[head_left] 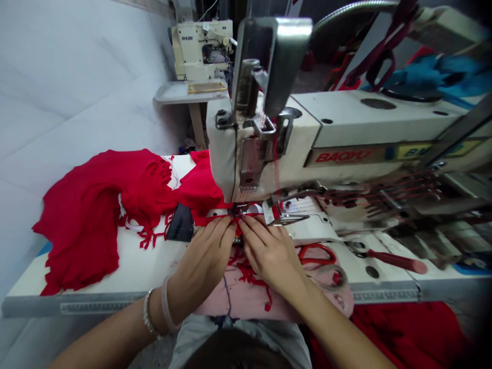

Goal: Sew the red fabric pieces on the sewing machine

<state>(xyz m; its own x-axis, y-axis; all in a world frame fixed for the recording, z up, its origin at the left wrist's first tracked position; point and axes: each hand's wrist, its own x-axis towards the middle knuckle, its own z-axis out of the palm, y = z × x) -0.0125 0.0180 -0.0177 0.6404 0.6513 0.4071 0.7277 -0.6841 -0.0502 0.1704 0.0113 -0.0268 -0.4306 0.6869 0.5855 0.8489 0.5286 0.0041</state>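
Note:
Both hands are at the front of a white sewing machine (226, 138), with their fingertips close together just before the presser foot (239, 208). My left hand (209, 251) has its fingers together and pressed on red fabric (202, 197) at the left of the needles. From the other side, my right hand (269, 251) bends its fingers onto the same fabric at the foot; the exact pinch is hidden beneath the fingertips. Red threads (275, 154) run down the machine head. A heap of red fabric (88, 215) lies to the left, joined to trimmed scraps.
Red-handled scissors (317, 253) lie right of my right hand on a pink cloth (246, 297). Beyond them is a screwdriver with a red handle (397, 260). More red fabric (407, 328) hangs below the table edge. Another sewing machine (200, 48) stands behind, beside a white wall.

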